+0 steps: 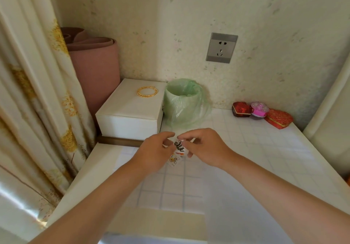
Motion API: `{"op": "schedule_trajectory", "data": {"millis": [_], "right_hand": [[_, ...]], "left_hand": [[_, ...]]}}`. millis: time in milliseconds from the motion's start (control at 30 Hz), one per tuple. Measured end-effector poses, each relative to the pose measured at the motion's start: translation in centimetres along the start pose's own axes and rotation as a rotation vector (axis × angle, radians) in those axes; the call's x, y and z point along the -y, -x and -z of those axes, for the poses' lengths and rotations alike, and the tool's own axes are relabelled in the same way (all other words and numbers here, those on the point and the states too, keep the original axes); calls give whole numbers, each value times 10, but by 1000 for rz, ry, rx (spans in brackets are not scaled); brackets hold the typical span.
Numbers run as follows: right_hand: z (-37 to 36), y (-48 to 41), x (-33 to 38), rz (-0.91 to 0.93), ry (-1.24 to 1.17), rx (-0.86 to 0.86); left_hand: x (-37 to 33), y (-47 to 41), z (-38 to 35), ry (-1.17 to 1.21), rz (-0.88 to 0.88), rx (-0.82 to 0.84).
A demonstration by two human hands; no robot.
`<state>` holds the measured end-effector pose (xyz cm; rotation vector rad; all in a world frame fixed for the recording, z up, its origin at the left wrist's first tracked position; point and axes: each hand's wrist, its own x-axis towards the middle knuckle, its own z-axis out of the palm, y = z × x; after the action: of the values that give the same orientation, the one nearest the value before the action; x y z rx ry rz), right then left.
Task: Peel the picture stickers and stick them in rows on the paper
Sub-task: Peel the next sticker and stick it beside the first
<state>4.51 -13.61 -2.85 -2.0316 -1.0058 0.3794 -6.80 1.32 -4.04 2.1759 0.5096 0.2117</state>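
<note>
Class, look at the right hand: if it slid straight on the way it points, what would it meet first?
The right hand would probably meet the left hand, just past the sticker strip both pinch; the white box lies further along, depth unclear.

- This is a room in a home.
- The far wall has wallpaper [265,16] with little leaves on it, and a socket [221,47].
- A long curtain [37,101] with yellow flowers hangs on the left.
- A rolled pink mat [94,69] stands in the far left corner, behind a white box [130,115].
- Gold bangles [147,91] lie on top of the box.
- A small bin [184,101] with a green bag in it stands just right of the box.
- Far right on the table [265,149] sit a red box [241,109], a pink tub [259,109] and a red heart box [278,119], side by side.
- The table top has a pattern of pale squares.
</note>
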Motion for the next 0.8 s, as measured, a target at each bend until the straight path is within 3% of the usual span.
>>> {"op": "schedule_trajectory", "data": {"millis": [167,333,433,667,800], "right_hand": [[6,14,0,-186,-296,-94],[19,26,-6,-338,-398,-140],[28,29,-7,-332,-396,-145],[50,18,3,-279,-400,-107],[58,9,0,-184,-273,-137]], "left_hand": [[-13,0,-5,129,16,-1],[-31,0,-13,181,35,85],[-41,-3,-18,189,31,131],[-59,-20,-14,270,32,64],[-68,-27,-12,236,10,31]]}}
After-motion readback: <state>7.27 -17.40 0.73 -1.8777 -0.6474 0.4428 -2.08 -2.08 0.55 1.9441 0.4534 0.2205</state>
